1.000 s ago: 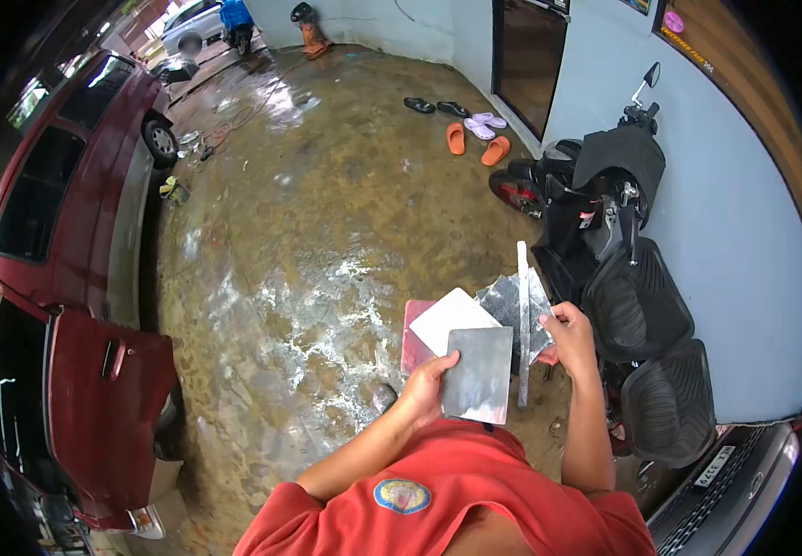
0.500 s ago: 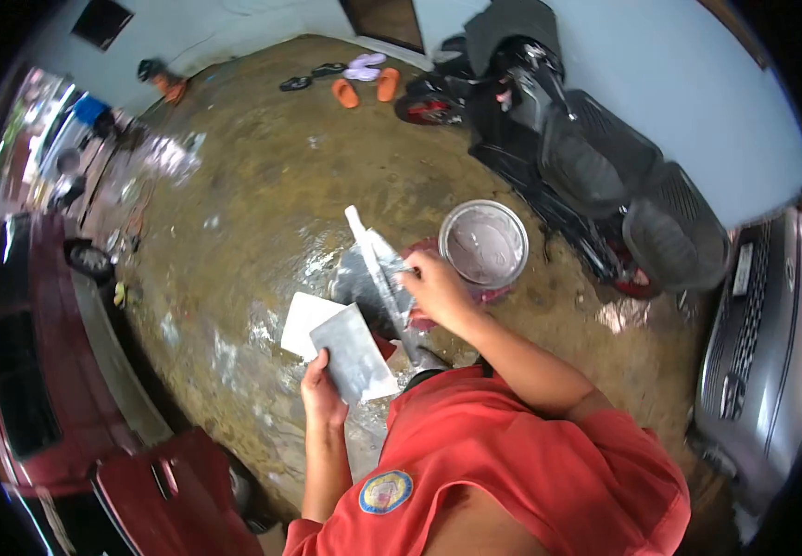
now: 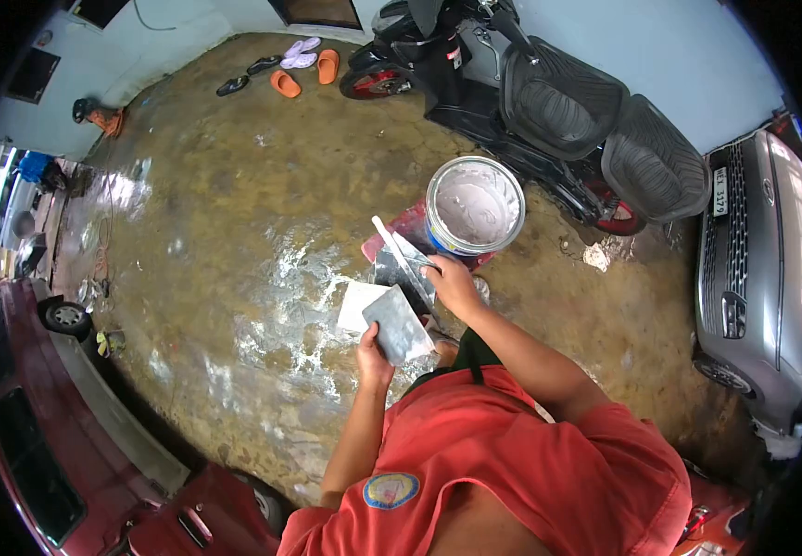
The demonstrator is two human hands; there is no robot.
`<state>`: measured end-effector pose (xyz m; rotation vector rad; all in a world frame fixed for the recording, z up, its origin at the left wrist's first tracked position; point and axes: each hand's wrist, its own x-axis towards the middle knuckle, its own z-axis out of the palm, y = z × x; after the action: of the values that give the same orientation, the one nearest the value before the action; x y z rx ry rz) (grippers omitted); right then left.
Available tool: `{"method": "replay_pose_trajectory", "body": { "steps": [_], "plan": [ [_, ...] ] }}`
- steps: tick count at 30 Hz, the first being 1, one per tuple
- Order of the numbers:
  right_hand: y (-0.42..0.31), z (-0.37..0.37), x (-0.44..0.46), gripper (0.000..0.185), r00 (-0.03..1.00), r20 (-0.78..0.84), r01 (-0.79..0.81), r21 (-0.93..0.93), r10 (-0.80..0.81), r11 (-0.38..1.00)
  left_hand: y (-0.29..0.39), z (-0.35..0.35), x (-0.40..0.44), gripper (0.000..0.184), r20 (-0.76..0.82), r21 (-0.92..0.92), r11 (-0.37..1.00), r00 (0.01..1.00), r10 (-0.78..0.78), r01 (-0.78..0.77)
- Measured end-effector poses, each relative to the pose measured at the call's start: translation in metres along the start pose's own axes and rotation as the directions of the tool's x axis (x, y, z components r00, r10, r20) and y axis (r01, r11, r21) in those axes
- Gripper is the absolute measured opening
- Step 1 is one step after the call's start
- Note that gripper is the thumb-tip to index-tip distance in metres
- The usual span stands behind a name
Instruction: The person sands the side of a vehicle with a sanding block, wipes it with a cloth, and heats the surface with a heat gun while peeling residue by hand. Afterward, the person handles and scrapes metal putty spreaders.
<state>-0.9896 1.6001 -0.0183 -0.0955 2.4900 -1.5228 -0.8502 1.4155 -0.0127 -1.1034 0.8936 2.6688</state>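
My left hand (image 3: 376, 360) is closed on a grey flat sheet (image 3: 395, 326) and a white sheet (image 3: 360, 304) that shows behind it. My right hand (image 3: 452, 285) pinches a thin flat piece and a long pale stick (image 3: 393, 246), which slants up to the left. Below these, a dark sheet (image 3: 390, 271) shows, partly covered; what supports it cannot be made out. Just beyond my right hand stands an open can (image 3: 476, 206) with pale paste inside, on a red piece (image 3: 408, 227) on the floor.
A black motorcycle (image 3: 475, 107) with dark mats (image 3: 563, 107) stands beyond the can. A grey car (image 3: 760, 269) is at the right and a maroon vehicle (image 3: 30, 408) at the left. Several sandals (image 3: 285, 83) lie near the doorway. The floor (image 3: 206, 204) looks wet.
The view has turned to the right and the can has come fully into sight. My hands still hold the sheets and stick, and the motorcycle and sandals now appear further left.
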Motion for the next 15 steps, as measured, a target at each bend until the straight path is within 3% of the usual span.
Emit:
{"method": "replay_pose_trajectory", "body": {
  "steps": [4, 7, 11, 15],
  "plan": [
    [0.017, 0.008, -0.012, 0.044, 0.993, -0.089, 0.054, -0.257, -0.079, 0.965, -0.004, -0.005, 0.014, 0.05, -0.005, 0.01, 1.0, 1.0, -0.002, 0.002],
    [-0.006, -0.006, -0.037, 0.048, 0.989, -0.141, -0.019, -0.447, -0.049, 0.894, 0.003, -0.002, 0.013, 0.05, 0.016, 0.016, 0.998, 0.998, -0.055, 0.055],
    [-0.002, -0.008, -0.048, 0.048, 0.973, -0.058, 0.153, -0.564, -0.224, 0.811, 0.004, 0.002, 0.02, 0.05, 0.062, 0.016, 0.998, 0.997, -0.056, 0.055],
    [-0.001, -0.004, -0.051, 0.047, 0.957, -0.066, 0.201, -0.548, -0.281, 0.812, 0.011, 0.005, 0.02, 0.049, 0.041, 0.016, 0.999, 0.998, -0.046, 0.045]
  ]
}}
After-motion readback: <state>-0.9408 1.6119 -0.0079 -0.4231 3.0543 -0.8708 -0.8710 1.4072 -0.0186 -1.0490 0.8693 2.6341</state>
